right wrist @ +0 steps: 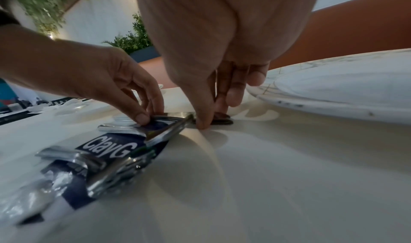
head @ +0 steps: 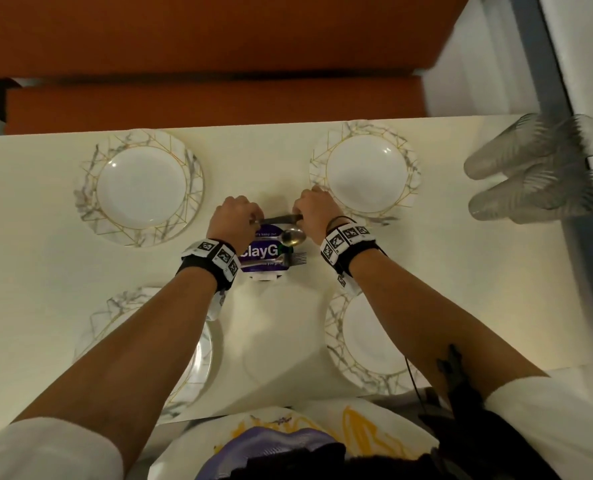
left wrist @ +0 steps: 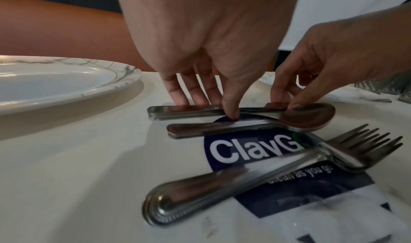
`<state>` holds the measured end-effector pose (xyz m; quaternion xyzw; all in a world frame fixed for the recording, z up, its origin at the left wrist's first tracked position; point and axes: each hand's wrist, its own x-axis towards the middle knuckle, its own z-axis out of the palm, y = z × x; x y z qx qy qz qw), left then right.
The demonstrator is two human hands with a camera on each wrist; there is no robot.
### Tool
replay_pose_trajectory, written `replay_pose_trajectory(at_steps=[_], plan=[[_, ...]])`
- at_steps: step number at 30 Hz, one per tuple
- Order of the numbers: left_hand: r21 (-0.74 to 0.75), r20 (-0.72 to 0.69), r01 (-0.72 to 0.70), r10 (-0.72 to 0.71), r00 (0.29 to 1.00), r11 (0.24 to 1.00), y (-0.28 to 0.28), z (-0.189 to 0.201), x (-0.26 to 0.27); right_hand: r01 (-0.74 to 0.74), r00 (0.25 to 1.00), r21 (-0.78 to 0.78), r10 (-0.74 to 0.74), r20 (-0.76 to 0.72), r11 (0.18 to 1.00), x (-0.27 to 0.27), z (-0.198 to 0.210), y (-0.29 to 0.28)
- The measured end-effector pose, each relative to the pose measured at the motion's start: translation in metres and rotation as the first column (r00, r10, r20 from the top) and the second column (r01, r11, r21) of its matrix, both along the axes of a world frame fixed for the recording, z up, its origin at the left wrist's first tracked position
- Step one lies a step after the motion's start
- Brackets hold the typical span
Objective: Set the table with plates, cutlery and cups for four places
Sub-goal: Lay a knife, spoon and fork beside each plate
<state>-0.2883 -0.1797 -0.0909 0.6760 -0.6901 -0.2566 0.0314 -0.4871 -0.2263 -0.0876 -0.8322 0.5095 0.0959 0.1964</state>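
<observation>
Steel cutlery lies in the middle of the cream table (head: pixel 28 237) on a purple sticker (head: pixel 253 258). Nearest me is a stack of forks (left wrist: pixel 355 146), then spoons (left wrist: pixel 307 118), then a far bundle of flat-handled pieces (left wrist: pixel 173 110) whose heads are hidden. My left hand (head: pixel 253 220) pinches that far bundle at its handle end, thumb in front and fingers behind (left wrist: pixel 211 108). My right hand (head: pixel 300 216) pinches its other end between thumb and fingers (right wrist: pixel 212 119). Four marble-rimmed plates stand around: far left (head: pixel 87 188), far right (head: pixel 412 168), near left (head: pixel 115 306), near right (head: pixel 333 327).
Clear plastic cups (head: pixel 537 168) lie stacked on their sides at the table's right end. An orange bench (head: pixel 218 105) runs along the far edge. A white wall and grey frame (head: pixel 544 64) close off the right side.
</observation>
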Motion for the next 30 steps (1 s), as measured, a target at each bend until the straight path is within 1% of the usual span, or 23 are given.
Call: replay_pose_trajectory(at_steps=[2,5,10,15,18,20,22,23,25,27,28,29,30], plan=[[0.023,-0.013,0.014,-0.013,1.000,1.000,-0.001,-0.001,0.001,-0.016,1.000,0.021,0.016,-0.018,1.000,0.001,-0.002,0.000],[0.059,0.004,0.039,-0.039,0.999,0.998,-0.004,0.000,0.000,-0.038,0.998,0.032,0.040,-0.046,0.999,0.003,-0.002,-0.002],[0.085,0.016,0.063,-0.065,0.998,0.994,-0.006,0.000,-0.001,-0.044,0.998,0.039,0.045,-0.045,0.998,0.005,-0.001,-0.004],[0.053,-0.035,0.048,-0.046,0.998,0.997,-0.004,0.002,0.002,0.028,0.997,0.039,-0.031,0.073,0.999,0.000,0.006,-0.010],[-0.021,-0.130,0.005,-0.008,0.992,1.000,-0.003,0.010,0.008,0.080,0.979,-0.058,-0.067,0.194,0.995,0.000,0.023,-0.019],[-0.075,-0.210,-0.077,0.060,0.976,0.994,-0.003,0.017,0.014,0.146,0.951,-0.101,-0.112,0.288,0.984,0.004,0.038,-0.027],[-0.085,-0.291,-0.209,0.176,0.940,0.974,-0.001,0.029,0.018,0.232,0.912,-0.111,-0.176,0.370,0.966,0.010,0.051,-0.032],[-0.075,-0.331,-0.273,0.234,0.914,0.959,0.001,0.033,0.020,0.289,0.877,-0.110,-0.217,0.430,0.951,0.014,0.056,-0.033],[-0.031,-0.411,-0.389,0.343,0.845,0.921,0.008,0.038,0.025,0.408,0.773,-0.073,-0.302,0.558,0.910,0.024,0.060,-0.028],[0.057,-0.504,-0.491,0.449,0.738,0.869,0.018,0.043,0.029,0.475,0.668,0.045,-0.394,0.631,0.879,0.037,0.060,-0.016],[0.106,-0.543,-0.521,0.488,0.683,0.847,0.024,0.045,0.031,0.480,0.631,0.123,-0.440,0.639,0.869,0.044,0.059,-0.009],[0.140,-0.574,-0.538,0.511,0.640,0.831,0.030,0.047,0.032,0.471,0.611,0.193,-0.476,0.632,0.861,0.051,0.059,0.000],[0.165,-0.600,-0.550,0.526,0.603,0.819,0.037,0.048,0.032,0.455,0.607,0.237,-0.494,0.623,0.858,0.059,0.058,0.009]])
